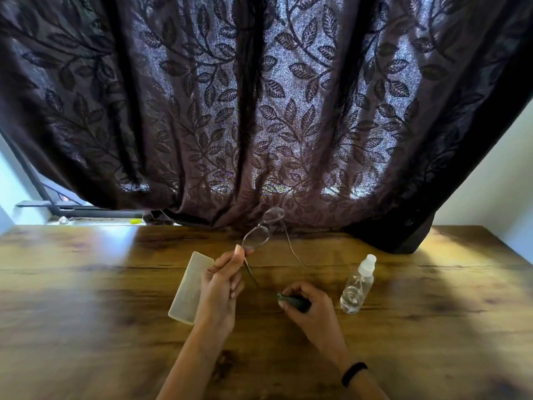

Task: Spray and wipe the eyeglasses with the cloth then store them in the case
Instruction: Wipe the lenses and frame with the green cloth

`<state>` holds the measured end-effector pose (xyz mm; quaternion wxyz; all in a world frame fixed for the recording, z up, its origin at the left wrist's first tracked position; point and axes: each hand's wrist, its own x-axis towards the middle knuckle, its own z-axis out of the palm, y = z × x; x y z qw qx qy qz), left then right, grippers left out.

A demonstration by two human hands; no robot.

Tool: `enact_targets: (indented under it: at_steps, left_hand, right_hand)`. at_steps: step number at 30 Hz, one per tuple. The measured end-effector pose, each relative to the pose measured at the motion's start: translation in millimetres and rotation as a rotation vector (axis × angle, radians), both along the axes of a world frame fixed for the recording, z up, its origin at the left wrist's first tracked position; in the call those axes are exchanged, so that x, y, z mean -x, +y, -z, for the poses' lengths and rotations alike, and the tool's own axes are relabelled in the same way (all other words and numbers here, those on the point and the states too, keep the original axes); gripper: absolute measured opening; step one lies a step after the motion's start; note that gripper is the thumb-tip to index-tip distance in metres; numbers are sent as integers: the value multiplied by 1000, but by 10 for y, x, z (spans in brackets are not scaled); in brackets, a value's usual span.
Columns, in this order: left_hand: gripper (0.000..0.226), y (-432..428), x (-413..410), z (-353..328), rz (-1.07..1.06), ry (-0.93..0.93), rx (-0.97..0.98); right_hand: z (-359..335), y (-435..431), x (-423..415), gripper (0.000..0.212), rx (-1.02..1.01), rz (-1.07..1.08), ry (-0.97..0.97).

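**Glasses in one hand, cloth in the other, case waiting**

A person sits at a wooden table [86, 284] before a dark leaf-patterned curtain [259, 111]. Their left hand [220, 280] pinches thin-framed eyeglasses [261, 235] at one corner and holds them up above the table, arms unfolded. Their right hand [308, 306] is curled round a small dark green cloth [294, 302], low over the tabletop and apart from the glasses.

A clear spray bottle [357, 287] stands upright just right of that hand, with nobody touching it. A pale oblong case [190, 287] lies flat beside the left hand.

By my reckoning wiping is about to begin or is under way; putting the glasses away is not yet done.

I cannot tell whether the lenses are wet. The far lens fades into the curtain, fingers cover most of the cloth, and whether the case is open is unclear.
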<state>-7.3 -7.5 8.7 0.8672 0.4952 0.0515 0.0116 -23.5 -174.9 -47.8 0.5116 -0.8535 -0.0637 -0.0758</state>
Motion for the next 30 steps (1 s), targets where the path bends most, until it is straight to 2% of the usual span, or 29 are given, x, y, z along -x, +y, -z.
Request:
enact_targets:
  at_steps: [4,7,11,13,15,19,21,26,30]
  left_hand:
    - [18,85,-50,-3,-38,-18,20]
    - [19,184,-99,-13,-47,-59,23]
    - [20,255,-136,10,6,-88,15]
    - [21,290,-143,34,50,-101,-13]
    - [23,333,-134,49,102,-137,-90]
    - [25,379,-75,11,189,-231,-369]
    - [24,391,-52,-24,230,-265,-438]
    - [22,454,-61,-36,277,-347,-570]
    - [24,464,-94,8,187,-411,-733]
  right_hand:
    - [-8,-78,-22,18,235,123,-89]
    - [9,-156,-31,8,382,183,-121]
    - [33,-181,-48,25,447,131,45]
    - [-21,-166,-61,24,375,142,20]
    - [-117,-155,-94,21,198,171,-8]
    - [-365,-169,-147,24,-464,178,84]
    - [-465,-179,-135,29,-670,165,117]
    - [-534,-215,-133,36,-738,183,101]
    - [-507,-206,-100,32,-732,127,98]
